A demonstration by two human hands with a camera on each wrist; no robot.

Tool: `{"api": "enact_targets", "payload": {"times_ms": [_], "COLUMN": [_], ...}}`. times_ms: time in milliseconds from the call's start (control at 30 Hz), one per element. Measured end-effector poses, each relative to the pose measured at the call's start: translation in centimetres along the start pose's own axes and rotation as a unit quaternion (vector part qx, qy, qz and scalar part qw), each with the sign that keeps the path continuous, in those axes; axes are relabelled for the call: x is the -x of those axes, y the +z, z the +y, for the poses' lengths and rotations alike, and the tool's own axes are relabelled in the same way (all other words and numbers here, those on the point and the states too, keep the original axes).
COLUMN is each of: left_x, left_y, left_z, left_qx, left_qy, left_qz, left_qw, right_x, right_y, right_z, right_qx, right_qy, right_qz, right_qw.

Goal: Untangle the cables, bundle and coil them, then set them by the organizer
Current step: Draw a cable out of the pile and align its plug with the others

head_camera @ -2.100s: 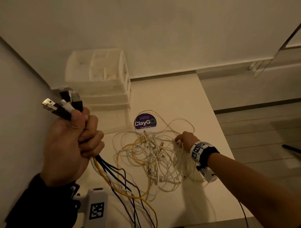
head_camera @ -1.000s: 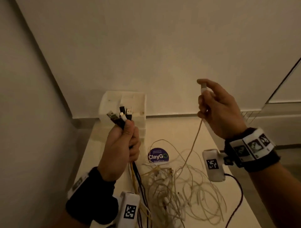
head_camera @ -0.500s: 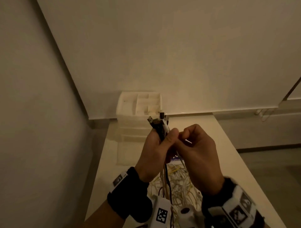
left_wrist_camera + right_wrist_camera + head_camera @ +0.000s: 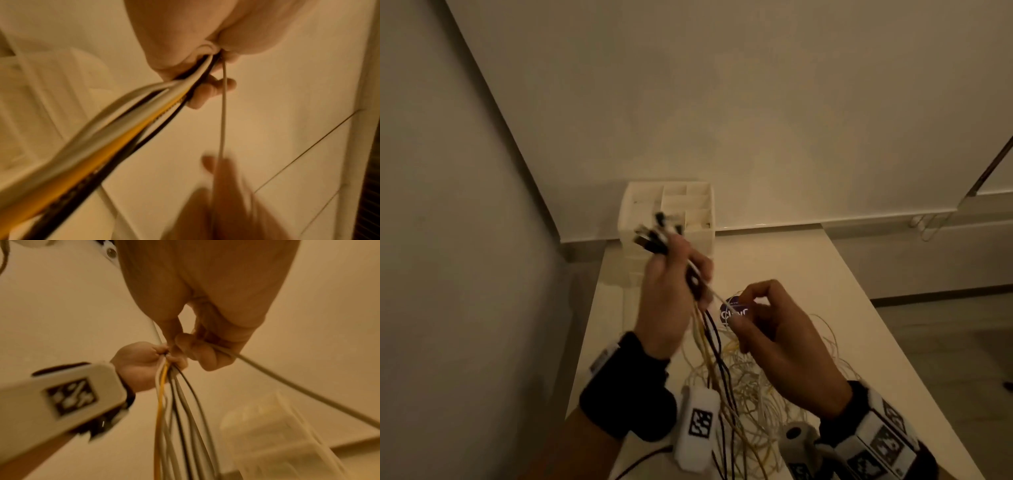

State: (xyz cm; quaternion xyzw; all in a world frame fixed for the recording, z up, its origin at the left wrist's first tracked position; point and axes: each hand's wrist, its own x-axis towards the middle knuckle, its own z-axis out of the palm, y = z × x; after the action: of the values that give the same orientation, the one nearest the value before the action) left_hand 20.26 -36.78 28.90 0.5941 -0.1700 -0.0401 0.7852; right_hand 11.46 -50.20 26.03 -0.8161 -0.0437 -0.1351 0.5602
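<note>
**Left hand holds cable bundle; right hand pinches one white cable**

Left hand (image 4: 667, 301): raised above the table (image 4: 859, 342), fingers curled tight round a bundle (image 4: 709, 346) of cables. Plug ends (image 4: 654, 236) stick out above the fist, fanned slightly, pointing up and left. Below the fist the strands hang down: white, yellow and black, seen clearly in the left wrist view (image 4: 127, 129) and the right wrist view (image 4: 170, 402). They run on down to the pile.

Right hand (image 4: 777, 339): just right of and lower than the left, above the table. Thumb and fingers (image 4: 753, 291) curled and closed on a single thin white cable (image 4: 709, 291). This cable runs taut from the left fist down to the right hand's pinch. In the left wrist view it shows as one pale line (image 4: 223, 113) apart from the bundle, leading to the blurred right hand (image 4: 222, 186). In the right wrist view the cable (image 4: 287, 379) leaves the pinch and trails off to the lower right.

Pile (image 4: 767, 383): loose white and yellow cables, tangled, lying on the table under and between both wrists. Extent at the near edge hidden by the wrist cameras.

Organizer (image 4: 671, 212): white, compartmented, at the far left corner of the table against the wall, behind the left hand. Well apart from the pile.

Sticker (image 4: 734, 310): round, purple, on the table, partly covered by the right hand's fingers; lettering only partly legible.

Wrist views blurred; finer finger placement not readable.
</note>
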Motion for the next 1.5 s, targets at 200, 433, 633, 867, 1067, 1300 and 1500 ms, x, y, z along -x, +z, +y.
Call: {"api": "enact_targets", "payload": {"times_ms": [200, 433, 633, 867, 1067, 1300, 1500], "left_x": [-3.2, -2.3, 0.6, 1.5, 1.0, -0.3, -0.2], "left_y": [-3.5, -3.9, 1.1, 5.1, 5.7, 2.5, -1.0], "left_z": [3.6, 4.1, 0.3, -4.5, -2.4, 2.1, 6.6], "left_qx": [0.132, -0.012, -0.309, -0.328, -0.285, -0.126, -0.030], "left_qy": [0.037, 0.063, 0.041, 0.004, 0.070, 0.099, 0.143], "left_qz": [0.094, 0.048, -0.052, -0.123, -0.032, 0.078, 0.147], "left_qw": [0.986, 0.997, 0.949, 0.937, 0.955, 0.984, 0.978], "right_x": [2.7, 1.9, -0.9, -2.4, -1.5, 0.6, 1.7], "right_y": [-3.2, -5.9, -7.0, -8.3, -8.5, -6.9, -6.2], "right_z": [9.5, 13.3, 8.5, 3.1, 5.1, 10.8, 16.0], "right_qx": [0.031, 0.035, 0.027, -0.089, -0.142, -0.113, -0.005], "right_qy": [0.075, 0.123, 0.072, 0.053, 0.057, 0.059, 0.099], "right_qz": [-0.085, -0.009, -0.027, -0.066, -0.079, -0.061, -0.046], "right_qw": [0.993, 0.992, 0.997, 0.992, 0.985, 0.990, 0.994]}}
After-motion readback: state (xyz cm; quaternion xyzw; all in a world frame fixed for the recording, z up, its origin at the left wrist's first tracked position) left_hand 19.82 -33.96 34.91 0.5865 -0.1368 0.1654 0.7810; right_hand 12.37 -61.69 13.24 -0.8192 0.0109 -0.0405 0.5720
